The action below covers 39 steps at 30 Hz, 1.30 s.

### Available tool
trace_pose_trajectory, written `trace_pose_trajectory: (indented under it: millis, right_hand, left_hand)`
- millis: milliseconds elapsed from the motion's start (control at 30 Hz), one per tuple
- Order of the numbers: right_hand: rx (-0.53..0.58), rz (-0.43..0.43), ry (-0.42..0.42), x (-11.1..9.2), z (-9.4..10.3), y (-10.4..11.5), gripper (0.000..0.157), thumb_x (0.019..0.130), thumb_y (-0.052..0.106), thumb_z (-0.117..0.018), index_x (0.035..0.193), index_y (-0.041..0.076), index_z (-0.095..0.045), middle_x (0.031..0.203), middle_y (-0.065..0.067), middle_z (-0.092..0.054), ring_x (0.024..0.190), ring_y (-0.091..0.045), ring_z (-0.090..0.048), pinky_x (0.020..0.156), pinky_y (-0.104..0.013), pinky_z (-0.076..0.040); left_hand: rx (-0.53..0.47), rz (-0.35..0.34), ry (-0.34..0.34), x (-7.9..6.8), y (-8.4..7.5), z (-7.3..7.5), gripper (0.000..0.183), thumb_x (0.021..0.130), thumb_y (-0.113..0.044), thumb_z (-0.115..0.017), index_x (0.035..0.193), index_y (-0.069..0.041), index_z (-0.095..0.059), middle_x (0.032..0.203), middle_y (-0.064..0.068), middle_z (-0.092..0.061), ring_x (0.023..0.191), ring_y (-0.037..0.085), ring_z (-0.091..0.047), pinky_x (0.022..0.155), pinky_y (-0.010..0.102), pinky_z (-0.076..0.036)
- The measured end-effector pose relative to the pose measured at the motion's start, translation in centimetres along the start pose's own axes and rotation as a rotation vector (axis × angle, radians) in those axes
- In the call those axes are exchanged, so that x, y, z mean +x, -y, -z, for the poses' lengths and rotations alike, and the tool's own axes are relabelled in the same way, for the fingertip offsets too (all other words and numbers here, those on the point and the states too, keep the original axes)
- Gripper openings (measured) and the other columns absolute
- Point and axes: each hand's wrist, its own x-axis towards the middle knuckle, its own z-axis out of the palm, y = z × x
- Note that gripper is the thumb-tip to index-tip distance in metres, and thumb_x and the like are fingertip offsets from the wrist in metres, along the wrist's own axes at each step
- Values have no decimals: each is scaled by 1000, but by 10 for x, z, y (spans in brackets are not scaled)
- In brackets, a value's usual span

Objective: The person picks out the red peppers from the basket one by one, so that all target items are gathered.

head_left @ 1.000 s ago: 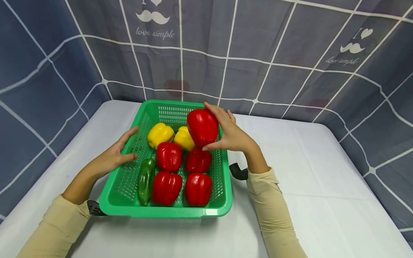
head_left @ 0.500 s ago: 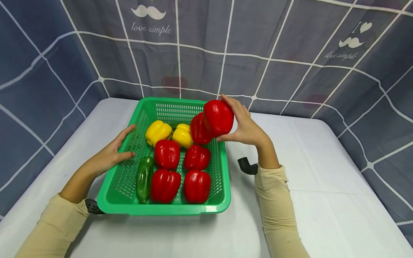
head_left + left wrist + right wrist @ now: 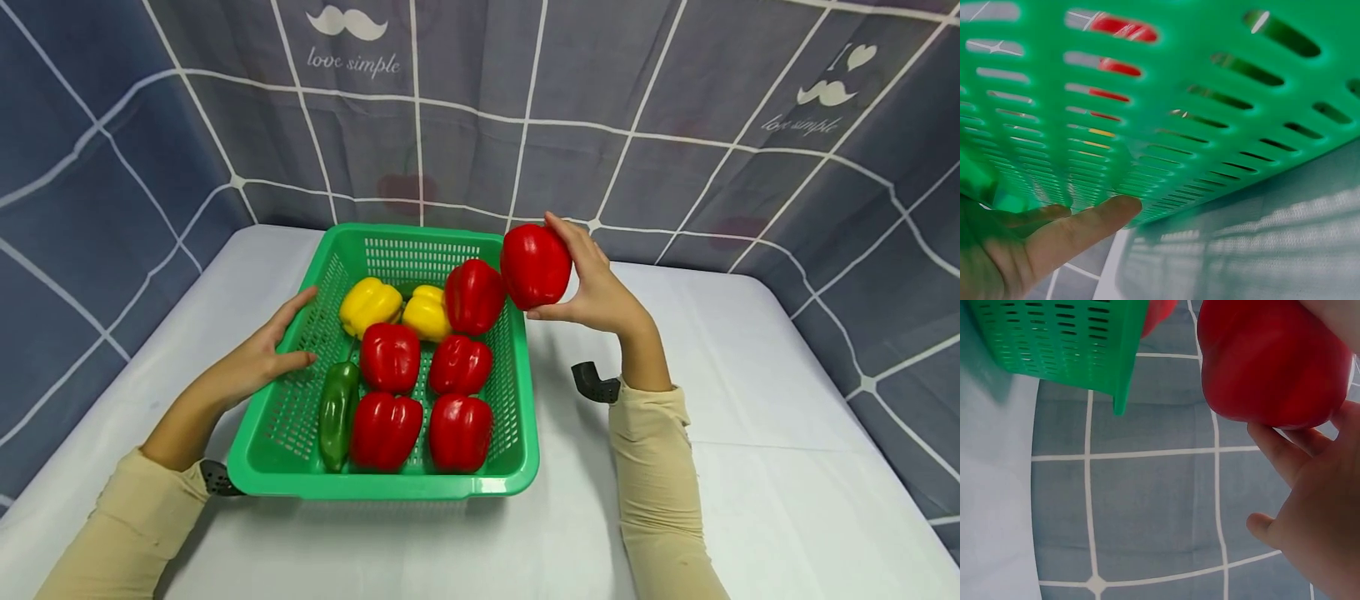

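Note:
My right hand grips a red bell pepper between thumb and fingers, up at the back right corner of the green basket. In the right wrist view this bell pepper is above the fingers, apart from the basket's wall. My left hand holds the basket's left rim, thumb and forefinger over the edge; other fingers lie along the outside of its slotted wall. Inside are several red bell peppers, two yellow bell peppers and a long green pepper.
The basket stands on a table with a white cloth. Dark grey checked curtains close off the back and both sides. Black wrist mounts jut from both sleeves, the left one close to the basket's front left corner.
The right hand has carried the red bell pepper rightward and up, from over the basket to its right rim, uncovering another red bell pepper in the back. The left hand stays on the rim.

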Motion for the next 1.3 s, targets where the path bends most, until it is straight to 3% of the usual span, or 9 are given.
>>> trace_pose_trajectory:
  millis: [333, 600, 667, 900, 1200, 1300]
  right_hand:
    - [-13, -22, 9, -4, 1, -6, 107, 59, 23, -83, 145, 28, -20, 143, -2, -28, 132, -21, -24, 107, -52, -14]
    - [-33, -87, 17, -11, 5, -9, 107, 59, 25, -83, 144, 32, -20, 143, -2, -29, 131, -23, -24, 102, -54, -22]
    - [-37, -103, 19, -13, 6, -11, 107, 59, 26, -84, 144, 34, -20, 142, -2, -29, 131, -23, -24, 101, -54, -22]
    - [-52, -120, 17, -17, 10, -16, 108, 58, 26, -84, 144, 34, -18, 142, -5, -29, 132, -23, -22, 104, -55, -19]
    - [-43, -183, 16, -17, 12, -24, 109, 58, 25, -84, 144, 36, -18, 141, -6, -29, 130, -25, -24, 99, -56, -26]
    - [-42, -193, 21, -17, 11, -28, 109, 58, 25, -84, 144, 34, -17, 141, -6, -29, 130, -25, -25, 100, -56, -25]
  left_hand:
    - [35, -4, -18, 1, 1, 0, 85, 83, 0, -50, 148, -15, 3, 150, 20, 3, 96, 3, -50, 69, 19, -51]
    - [71, 8, -31, 1, 1, -1, 86, 83, -2, -52, 148, -19, 2, 152, 15, 6, 117, 19, -30, 77, 9, -43]
    - [67, 7, -30, 1, 1, -1, 86, 83, -2, -51, 148, -19, 2, 152, 15, 5, 115, 21, -33, 75, 11, -45]
    - [66, 1, -31, 3, 0, -2, 85, 84, -2, -51, 148, -19, 1, 152, 15, 6, 118, 21, -28, 78, 9, -43]
    - [54, -1, -24, 3, 0, -1, 84, 84, 0, -50, 148, -18, 1, 150, 19, 3, 101, 3, -43, 73, 16, -48]
    - [34, 0, -15, 3, 1, -1, 84, 83, 1, -49, 148, -18, 2, 149, 21, 0, 97, 3, -47, 71, 18, -50]
